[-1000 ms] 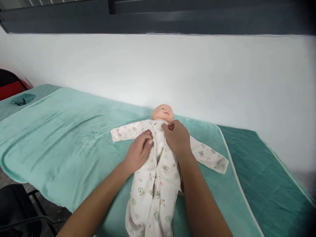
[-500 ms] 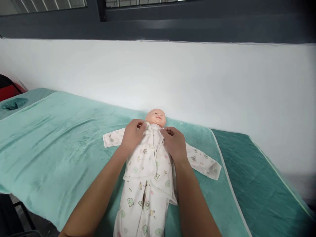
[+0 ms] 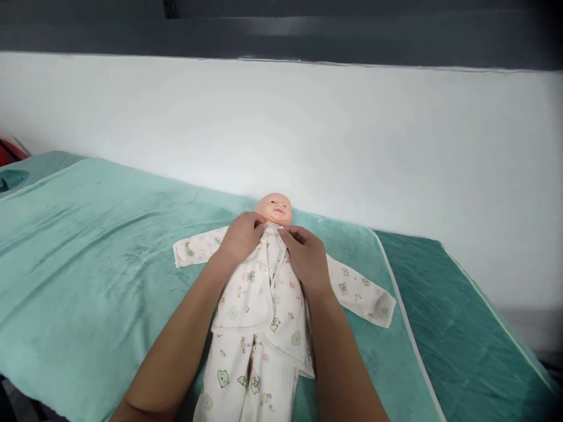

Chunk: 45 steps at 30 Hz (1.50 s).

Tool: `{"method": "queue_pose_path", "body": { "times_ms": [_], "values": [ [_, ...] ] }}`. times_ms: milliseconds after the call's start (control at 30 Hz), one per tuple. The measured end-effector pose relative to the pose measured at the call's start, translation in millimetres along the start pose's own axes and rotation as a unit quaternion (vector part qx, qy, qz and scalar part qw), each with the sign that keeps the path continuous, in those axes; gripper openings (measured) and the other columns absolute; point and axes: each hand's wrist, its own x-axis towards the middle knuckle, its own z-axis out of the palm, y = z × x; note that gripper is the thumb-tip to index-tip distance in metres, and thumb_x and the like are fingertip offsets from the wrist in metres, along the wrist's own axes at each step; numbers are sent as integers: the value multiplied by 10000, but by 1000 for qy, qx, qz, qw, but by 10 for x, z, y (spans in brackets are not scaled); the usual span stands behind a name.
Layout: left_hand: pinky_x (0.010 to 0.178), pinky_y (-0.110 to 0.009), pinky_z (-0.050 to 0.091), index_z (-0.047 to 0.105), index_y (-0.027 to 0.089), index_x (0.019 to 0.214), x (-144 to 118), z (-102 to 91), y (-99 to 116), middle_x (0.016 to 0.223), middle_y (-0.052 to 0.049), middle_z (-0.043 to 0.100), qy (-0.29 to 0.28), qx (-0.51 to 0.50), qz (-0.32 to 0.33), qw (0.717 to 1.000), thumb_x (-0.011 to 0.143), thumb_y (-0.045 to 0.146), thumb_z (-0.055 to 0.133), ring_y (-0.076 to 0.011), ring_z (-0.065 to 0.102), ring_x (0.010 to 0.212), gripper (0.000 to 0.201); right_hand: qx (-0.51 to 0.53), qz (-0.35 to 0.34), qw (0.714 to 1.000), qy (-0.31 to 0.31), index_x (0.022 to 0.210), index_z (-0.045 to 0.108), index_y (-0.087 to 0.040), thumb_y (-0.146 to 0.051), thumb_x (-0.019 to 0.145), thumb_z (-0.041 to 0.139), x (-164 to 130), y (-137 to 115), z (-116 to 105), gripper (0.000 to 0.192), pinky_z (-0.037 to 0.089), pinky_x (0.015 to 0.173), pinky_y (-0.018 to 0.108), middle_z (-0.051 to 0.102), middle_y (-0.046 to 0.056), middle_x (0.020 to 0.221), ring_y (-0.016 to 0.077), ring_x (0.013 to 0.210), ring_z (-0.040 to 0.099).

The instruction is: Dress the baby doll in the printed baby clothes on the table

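Note:
A baby doll [image 3: 276, 208] lies on its back, head away from me, dressed in a white printed shirt [image 3: 246, 293] and matching trousers [image 3: 240, 375]. The shirt's front is unfastened, its two edges lying close together down the chest. At the collar, my left hand [image 3: 243, 235] pinches the edge on the left side. My right hand [image 3: 307, 252] pinches the opposite collar edge, just below the doll's chin. Both sleeves stretch out to the sides. My fingertips partly cover the collar, so any fastener there is hidden.
Under the doll is a light green blanket [image 3: 97, 258] over a bed. A darker green cover [image 3: 444, 305] shows on the right. The white wall [image 3: 281, 129] stands directly behind the doll's head. Something red [image 3: 9, 153] is at the far left edge.
My hands have drawn slightly closer together at the collar, bringing the shirt edges nearer each other. The view has tilted down a little.

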Motion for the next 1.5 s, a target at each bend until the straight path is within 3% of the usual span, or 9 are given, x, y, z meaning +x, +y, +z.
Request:
{"method": "queue_pose_path", "body": {
  "times_ms": [167,433,633,833,1000,1500],
  "values": [
    [811,-327,480,637,192,855,-4,13,-38,931,-48,715,26,-37,-14,999,900,240,555,-193,632,862,105,67,-39,997,-6,971,761,-200,-435,799,709,19,66,-8,296,468,794,320,733,35,887,200,859,642],
    [862,-326,480,666,179,918,-34,51,-42,947,-55,717,126,-68,46,989,888,190,538,-184,623,895,132,83,-34,996,-8,945,765,-198,-420,808,670,40,85,31,278,472,748,300,719,25,853,161,769,604],
    [771,-261,494,668,180,906,-72,70,53,914,-31,719,59,-225,54,971,886,250,569,-141,636,810,123,63,-49,997,0,976,782,-203,-428,806,671,16,78,36,303,494,840,339,760,47,970,202,883,652],
    [842,-304,486,683,179,918,-63,86,17,969,-57,698,150,-99,28,983,887,245,560,-167,627,868,143,57,-53,997,7,976,792,-213,-404,807,678,16,68,40,279,493,910,358,766,47,1047,221,981,670],
    [801,-312,488,680,189,841,-37,43,-39,924,-45,734,56,-124,-28,990,853,312,604,-185,655,846,145,39,-69,997,3,992,796,-233,-388,819,676,15,55,39,261,481,946,359,765,36,1055,214,1012,670],
    [779,-317,476,662,192,805,4,23,-106,858,-45,733,28,-122,-50,991,834,332,623,-190,643,814,149,15,-69,997,0,981,796,-240,-376,814,658,15,47,44,256,496,908,364,765,41,1038,216,980,674]
  ]
}}
